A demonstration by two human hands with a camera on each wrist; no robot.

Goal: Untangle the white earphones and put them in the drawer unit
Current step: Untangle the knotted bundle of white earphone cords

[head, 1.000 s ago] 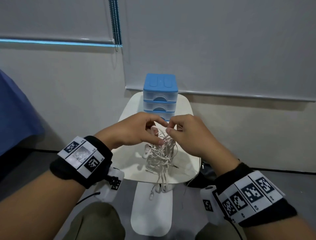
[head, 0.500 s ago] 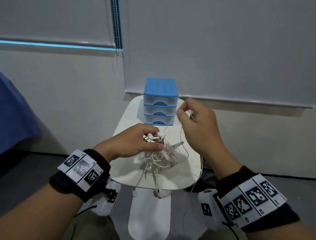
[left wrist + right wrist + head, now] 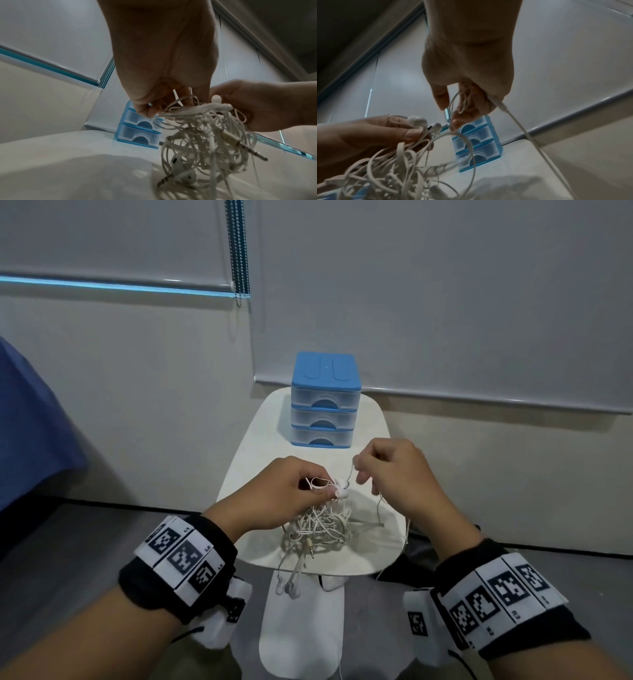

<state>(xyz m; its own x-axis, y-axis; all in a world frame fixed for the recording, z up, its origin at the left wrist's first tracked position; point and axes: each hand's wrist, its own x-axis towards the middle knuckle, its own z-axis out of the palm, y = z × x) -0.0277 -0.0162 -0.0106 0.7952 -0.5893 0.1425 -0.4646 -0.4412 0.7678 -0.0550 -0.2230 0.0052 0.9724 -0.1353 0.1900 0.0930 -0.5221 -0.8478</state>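
From the head view, the left hand (image 3: 274,498) pinches two earbuds atop the white earphones (image 3: 320,529) bunched over the worktop (image 3: 246,460) before one three-drawer drawer unit (image 3: 323,402), while wrist views show two jack plugs and right-hand fingers (image 3: 465,108) curled on one limp, light, snag-prone cord, best held at buds.

The drawer unit (image 3: 325,402) stands at the far end of the small table (image 3: 253,436), close to the wall behind it. Nearer, over the middle of the table, the left hand (image 3: 277,494) is on the left and the right hand (image 3: 394,474) on the right, close together, with the earphones (image 3: 322,525) bunched between and below them. Some cords hang over the near edge of the table, down toward the table base (image 3: 301,635) on the floor
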